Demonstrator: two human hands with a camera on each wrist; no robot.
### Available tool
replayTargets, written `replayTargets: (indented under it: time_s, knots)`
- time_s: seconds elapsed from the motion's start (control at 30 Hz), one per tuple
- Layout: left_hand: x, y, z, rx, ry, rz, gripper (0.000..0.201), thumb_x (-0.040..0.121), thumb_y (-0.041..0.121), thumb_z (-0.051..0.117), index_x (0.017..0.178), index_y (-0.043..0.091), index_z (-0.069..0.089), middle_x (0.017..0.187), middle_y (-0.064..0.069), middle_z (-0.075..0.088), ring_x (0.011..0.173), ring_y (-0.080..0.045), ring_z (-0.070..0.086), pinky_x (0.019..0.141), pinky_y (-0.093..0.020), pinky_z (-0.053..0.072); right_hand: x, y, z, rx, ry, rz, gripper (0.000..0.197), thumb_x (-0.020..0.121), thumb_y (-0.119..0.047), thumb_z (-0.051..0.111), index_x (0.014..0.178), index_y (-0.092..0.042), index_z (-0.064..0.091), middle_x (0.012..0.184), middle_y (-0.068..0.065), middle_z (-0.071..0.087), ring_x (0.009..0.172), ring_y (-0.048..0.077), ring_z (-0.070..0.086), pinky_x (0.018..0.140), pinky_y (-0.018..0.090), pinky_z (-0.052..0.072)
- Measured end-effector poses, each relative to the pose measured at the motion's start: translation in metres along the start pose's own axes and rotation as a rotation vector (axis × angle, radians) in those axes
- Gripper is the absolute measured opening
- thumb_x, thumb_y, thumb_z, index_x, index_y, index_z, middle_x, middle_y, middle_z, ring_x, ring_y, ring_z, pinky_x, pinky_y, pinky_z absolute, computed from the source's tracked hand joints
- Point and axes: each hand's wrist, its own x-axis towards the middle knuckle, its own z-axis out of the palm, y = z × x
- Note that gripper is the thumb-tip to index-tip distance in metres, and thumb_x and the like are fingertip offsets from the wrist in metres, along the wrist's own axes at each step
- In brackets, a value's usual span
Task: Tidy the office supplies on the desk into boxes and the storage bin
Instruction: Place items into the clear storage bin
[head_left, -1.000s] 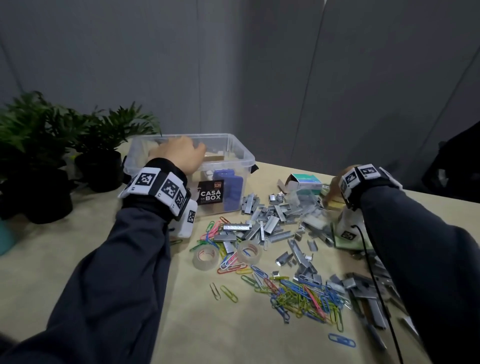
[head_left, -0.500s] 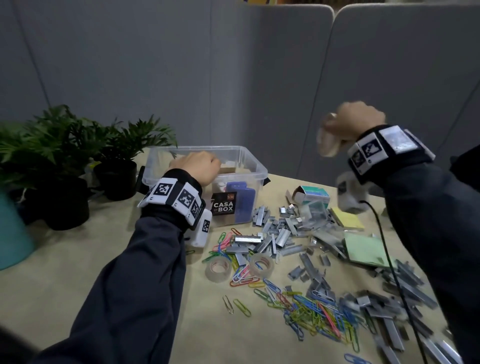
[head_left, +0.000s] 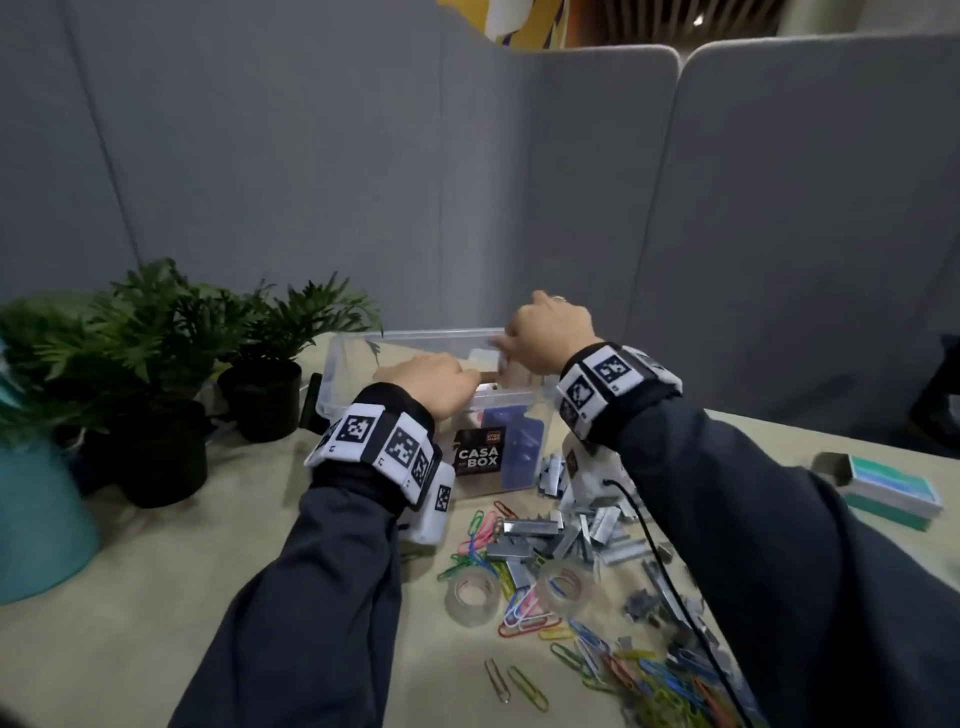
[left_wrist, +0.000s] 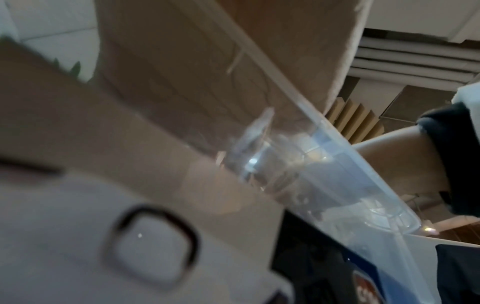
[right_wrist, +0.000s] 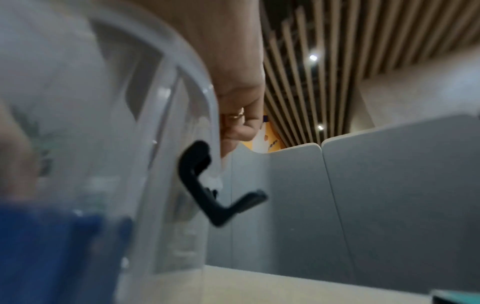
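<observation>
A clear storage bin (head_left: 363, 338) with a "CASA BOX" label (head_left: 478, 457) stands at the back of the desk, a blue item (head_left: 519, 447) inside it. My left hand (head_left: 441, 382) curls over the bin's front rim (left_wrist: 298, 107). My right hand (head_left: 545, 338) hovers over the bin's right side, fingers curled round a small pale item (head_left: 482, 356) that is too blurred to name. In the right wrist view those fingers (right_wrist: 241, 115) sit just past the bin wall (right_wrist: 182, 82) and its black latch (right_wrist: 205, 185). Staple strips (head_left: 566, 525), coloured paper clips (head_left: 649, 670) and two tape rolls (head_left: 472, 592) lie loose on the desk.
Potted plants (head_left: 156, 338) and a teal pot (head_left: 36, 519) stand left of the bin. A teal and white small box (head_left: 888, 488) sits at the right. A black cable (head_left: 654, 545) hangs from my right wrist over the staples. Grey partitions close off the back.
My right hand rose from the pile at the right with a pale item and swung left to above the bin. The left hand stayed on the bin's rim.
</observation>
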Motion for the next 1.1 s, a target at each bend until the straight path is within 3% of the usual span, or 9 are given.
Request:
replayTargets:
  time_s: [0.1, 0.17, 0.27, 0.4, 0.5, 0.57, 0.63, 0.8, 1.1]
  knots:
    - [0.001, -0.001, 0.002, -0.013, 0.012, -0.003, 0.038, 0.081, 0.044, 0.025, 0.08, 0.017, 0.052, 0.105, -0.014, 0.066, 0.101, -0.031, 0.059, 0.095, -0.043, 0.045, 0.002, 0.012, 0.0, 0.092, -0.219, 0.048, 0.053, 0.104, -0.051, 0.025, 0.142, -0.026, 0.05, 0.151, 0.017, 0.029, 0.14, 0.037, 0.03, 0.111, 0.05, 0.031]
    - [0.001, -0.001, 0.003, 0.0, 0.031, -0.008, 0.034, 0.087, 0.04, 0.029, 0.082, 0.017, 0.053, 0.104, -0.012, 0.067, 0.1, -0.031, 0.06, 0.091, -0.04, 0.045, 0.0, 0.017, 0.001, 0.145, -0.31, 0.036, 0.053, 0.102, -0.055, 0.025, 0.149, -0.033, 0.037, 0.154, 0.017, 0.025, 0.14, 0.04, 0.033, 0.113, 0.052, 0.03]
    - [-0.001, -0.002, 0.004, 0.003, 0.088, -0.021, 0.03, 0.091, 0.035, 0.033, 0.089, 0.017, 0.057, 0.102, -0.009, 0.067, 0.097, -0.029, 0.062, 0.083, -0.037, 0.044, -0.004, 0.015, 0.002, 0.096, -0.08, 0.042, 0.046, 0.097, -0.043, 0.048, 0.135, -0.018, 0.051, 0.136, 0.015, 0.049, 0.118, 0.038, 0.055, 0.089, 0.041, 0.045]
    - [-0.005, 0.001, 0.0, -0.015, 0.053, 0.004, 0.033, 0.081, 0.035, 0.032, 0.091, 0.017, 0.059, 0.107, -0.01, 0.065, 0.101, -0.031, 0.058, 0.086, -0.038, 0.045, -0.004, 0.003, 0.0, 0.238, 0.21, 0.007, 0.023, 0.092, -0.021, 0.053, 0.109, -0.007, 0.061, 0.11, 0.017, 0.063, 0.098, 0.04, 0.06, 0.072, 0.037, 0.043]
    - [-0.008, 0.004, -0.005, 0.0, -0.009, 0.006, 0.043, 0.062, 0.032, 0.028, 0.087, 0.016, 0.059, 0.112, -0.013, 0.064, 0.105, -0.033, 0.058, 0.09, -0.04, 0.045, -0.004, -0.007, 0.003, 0.243, 0.214, -0.028, 0.019, 0.091, -0.025, 0.059, 0.105, -0.013, 0.064, 0.107, 0.014, 0.066, 0.098, 0.038, 0.062, 0.072, 0.035, 0.042]
    - [-0.009, 0.006, -0.008, 0.011, -0.019, 0.006, 0.038, 0.075, 0.032, 0.034, 0.09, 0.012, 0.061, 0.118, -0.018, 0.062, 0.109, -0.035, 0.057, 0.092, -0.039, 0.046, -0.003, -0.011, 0.009, 0.134, 0.167, -0.058, 0.021, 0.09, -0.032, 0.064, 0.1, -0.015, 0.069, 0.103, 0.012, 0.068, 0.098, 0.035, 0.064, 0.073, 0.034, 0.044]
    - [-0.007, 0.008, -0.008, 0.043, -0.035, 0.018, 0.037, 0.097, 0.02, 0.038, 0.114, -0.001, 0.062, 0.126, -0.021, 0.058, 0.117, -0.036, 0.054, 0.093, -0.035, 0.044, -0.002, -0.013, 0.013, 0.054, 0.153, -0.089, 0.031, 0.093, -0.041, 0.061, 0.098, -0.013, 0.072, 0.104, 0.011, 0.069, 0.103, 0.033, 0.062, 0.074, 0.033, 0.041]
    - [-0.009, 0.011, -0.013, 0.099, -0.163, 0.104, 0.034, 0.099, 0.0, 0.039, 0.128, -0.005, 0.056, 0.133, -0.02, 0.055, 0.123, -0.029, 0.052, 0.095, -0.027, 0.038, -0.003, -0.004, 0.011, -0.09, 0.197, -0.128, 0.027, 0.092, -0.037, 0.06, 0.107, -0.018, 0.073, 0.124, 0.005, 0.049, 0.123, 0.027, 0.039, 0.094, 0.04, 0.034]
    - [-0.005, 0.009, -0.014, 0.252, -0.181, 0.184, 0.033, 0.099, 0.003, 0.042, 0.127, -0.006, 0.057, 0.134, -0.02, 0.053, 0.122, -0.03, 0.052, 0.099, -0.031, 0.038, -0.006, 0.008, 0.002, -0.141, -0.369, 0.027, 0.059, 0.094, -0.062, 0.047, 0.146, -0.033, 0.045, 0.155, 0.006, 0.021, 0.149, 0.03, 0.003, 0.116, 0.051, 0.015]
